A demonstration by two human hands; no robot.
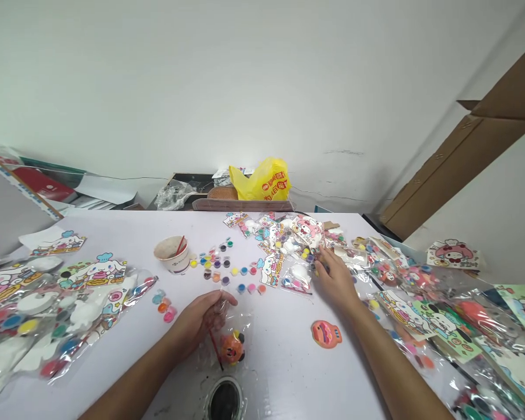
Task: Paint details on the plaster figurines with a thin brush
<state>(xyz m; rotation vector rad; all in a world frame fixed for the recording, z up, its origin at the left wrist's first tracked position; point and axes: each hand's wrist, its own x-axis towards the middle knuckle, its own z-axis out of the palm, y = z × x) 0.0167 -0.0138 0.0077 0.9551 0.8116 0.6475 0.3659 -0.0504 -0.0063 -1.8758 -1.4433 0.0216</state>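
Observation:
My left hand (203,318) is closed on a clear plastic bag (231,329) on the white table (114,233). An orange painted figure (231,348) and a thin brush (216,350) lie at the bag. My right hand (335,280) reaches to the packets of painting kits (289,245); its fingers rest spread on a clear packet (298,279). Strips of small paint pots (227,271) lie between the hands. A pink and orange painted piece (326,333) sits near my right forearm.
A paper cup (174,254) with a brush stands left of the pots. Cartoon-printed kit packets cover the left (48,303) and right (441,315) sides. A dark-filled round container (224,401) sits at the near edge. A yellow bag (261,179) and cardboard (472,151) lie behind.

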